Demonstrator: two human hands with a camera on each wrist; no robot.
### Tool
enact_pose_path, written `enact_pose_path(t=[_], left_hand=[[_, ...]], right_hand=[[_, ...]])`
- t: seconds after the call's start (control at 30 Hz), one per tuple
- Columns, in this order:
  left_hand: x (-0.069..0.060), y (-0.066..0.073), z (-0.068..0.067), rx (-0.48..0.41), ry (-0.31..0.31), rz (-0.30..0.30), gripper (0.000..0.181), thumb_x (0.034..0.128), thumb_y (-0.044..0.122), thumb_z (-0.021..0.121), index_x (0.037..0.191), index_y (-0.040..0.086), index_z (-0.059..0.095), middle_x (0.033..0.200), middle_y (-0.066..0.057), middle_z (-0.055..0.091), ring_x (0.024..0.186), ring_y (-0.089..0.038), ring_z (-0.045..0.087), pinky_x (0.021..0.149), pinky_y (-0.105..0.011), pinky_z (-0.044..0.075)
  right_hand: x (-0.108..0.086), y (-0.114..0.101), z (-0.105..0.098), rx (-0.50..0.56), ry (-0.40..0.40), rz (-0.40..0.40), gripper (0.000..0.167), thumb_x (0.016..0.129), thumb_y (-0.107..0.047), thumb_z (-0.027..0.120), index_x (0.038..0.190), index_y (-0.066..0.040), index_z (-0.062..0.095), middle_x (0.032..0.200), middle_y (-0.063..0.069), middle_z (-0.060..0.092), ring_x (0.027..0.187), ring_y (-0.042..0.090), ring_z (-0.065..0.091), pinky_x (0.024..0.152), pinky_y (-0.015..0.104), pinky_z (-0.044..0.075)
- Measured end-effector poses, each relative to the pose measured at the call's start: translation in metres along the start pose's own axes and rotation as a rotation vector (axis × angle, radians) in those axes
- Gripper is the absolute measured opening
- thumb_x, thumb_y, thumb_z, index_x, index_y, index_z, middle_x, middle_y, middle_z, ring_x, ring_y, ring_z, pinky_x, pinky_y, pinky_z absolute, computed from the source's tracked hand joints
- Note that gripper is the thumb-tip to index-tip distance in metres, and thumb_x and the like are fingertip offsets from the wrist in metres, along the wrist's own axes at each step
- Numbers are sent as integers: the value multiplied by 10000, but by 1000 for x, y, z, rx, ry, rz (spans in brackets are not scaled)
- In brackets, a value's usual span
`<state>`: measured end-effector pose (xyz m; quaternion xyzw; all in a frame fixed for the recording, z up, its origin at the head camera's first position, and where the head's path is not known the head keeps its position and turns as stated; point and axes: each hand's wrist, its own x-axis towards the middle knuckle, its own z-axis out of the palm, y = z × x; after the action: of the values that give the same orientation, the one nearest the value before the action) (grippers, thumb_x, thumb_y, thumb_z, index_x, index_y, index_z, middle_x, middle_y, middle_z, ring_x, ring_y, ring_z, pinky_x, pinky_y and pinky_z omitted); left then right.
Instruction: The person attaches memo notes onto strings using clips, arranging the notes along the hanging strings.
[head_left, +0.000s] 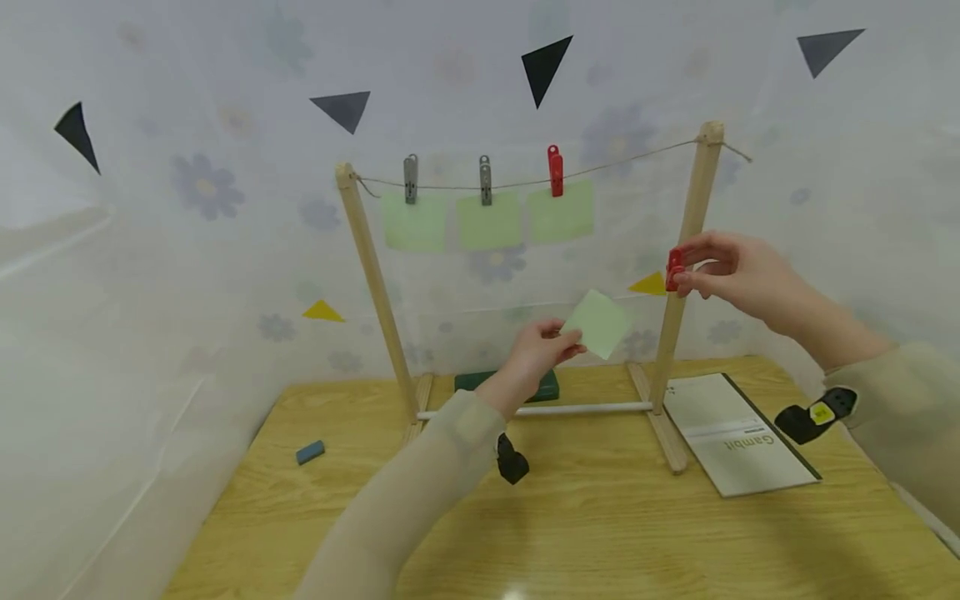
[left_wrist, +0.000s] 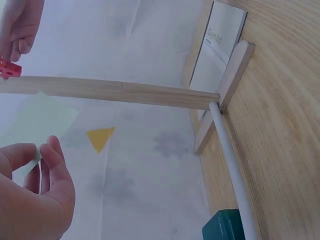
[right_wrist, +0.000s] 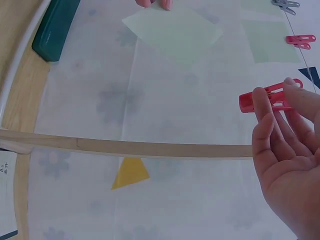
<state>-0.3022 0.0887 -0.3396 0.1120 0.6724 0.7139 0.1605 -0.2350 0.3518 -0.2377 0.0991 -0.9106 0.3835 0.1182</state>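
A pale green paper square is pinched at one corner by my left hand, below the string. My right hand pinches a red clothespin in front of the right wooden post; in the right wrist view the clothespin lies between thumb and fingers. On the string between the posts hang several green paper squares, one under each clip. Two of those clips are grey, the left one and the middle one; the third is a red clothespin.
The wooden frame stands on the table, with a left post, a right post and a white bar low between them. Behind the bar lies a dark green case. A notebook lies right, a blue eraser left.
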Motion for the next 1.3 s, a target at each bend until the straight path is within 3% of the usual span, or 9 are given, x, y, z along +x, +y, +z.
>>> enact_pose_path(t=[0.2,0.37,0.53,0.7,0.87,1.07,1.3], left_hand=[[5,14,12,-34,-19,28,310,948,92,664,1247,14,634,1107,-117,640,972,-206,713,909,-280,554],[9,27,24,-114,-2,36,540,942,76,670,1441,15,472,1326,-139,550,1031,-219,703,950,-302,538],[10,39,33,-201,-18,53,622,960,43,631,1516,11,355,1476,-182,429,1117,-263,673,976,-297,522],[12,46,38,-284,-24,74,607,958,45,635,1506,14,376,1390,-142,501,1120,-270,669,983,-289,516],[12,56,41,-285,-39,97,475,966,60,628,1419,10,497,1203,-102,599,1155,-280,654,977,-271,517],[12,69,50,-345,-39,97,554,963,56,629,1474,0,420,1276,-135,598,1201,-284,630,1039,-316,480],[17,83,58,-472,-9,78,624,959,51,634,1509,-16,348,1231,-129,638,1212,-284,625,1018,-297,491]], right_hand=[[12,-11,-10,113,24,-44,359,983,-223,628,1292,-58,549,961,-230,686,851,1,689,727,151,521],[17,-22,-21,267,33,-94,347,966,-144,644,1292,-82,542,1010,-158,711,906,-18,701,795,100,511],[23,-30,-32,355,87,-121,309,948,-107,660,1242,-123,565,984,-123,723,855,10,716,772,106,526],[30,-40,-40,425,103,-164,308,948,-86,650,1240,-100,551,978,-66,726,822,53,729,749,155,556],[38,-55,-43,475,112,-205,324,949,-96,646,1256,-86,544,1010,-24,711,828,81,734,750,171,561],[48,-69,-45,582,147,-206,353,932,-145,671,1259,-66,565,1055,-10,687,819,88,731,746,157,556],[60,-79,-47,723,156,-221,376,904,-155,693,1241,-48,563,1068,36,675,800,129,735,743,166,560]])
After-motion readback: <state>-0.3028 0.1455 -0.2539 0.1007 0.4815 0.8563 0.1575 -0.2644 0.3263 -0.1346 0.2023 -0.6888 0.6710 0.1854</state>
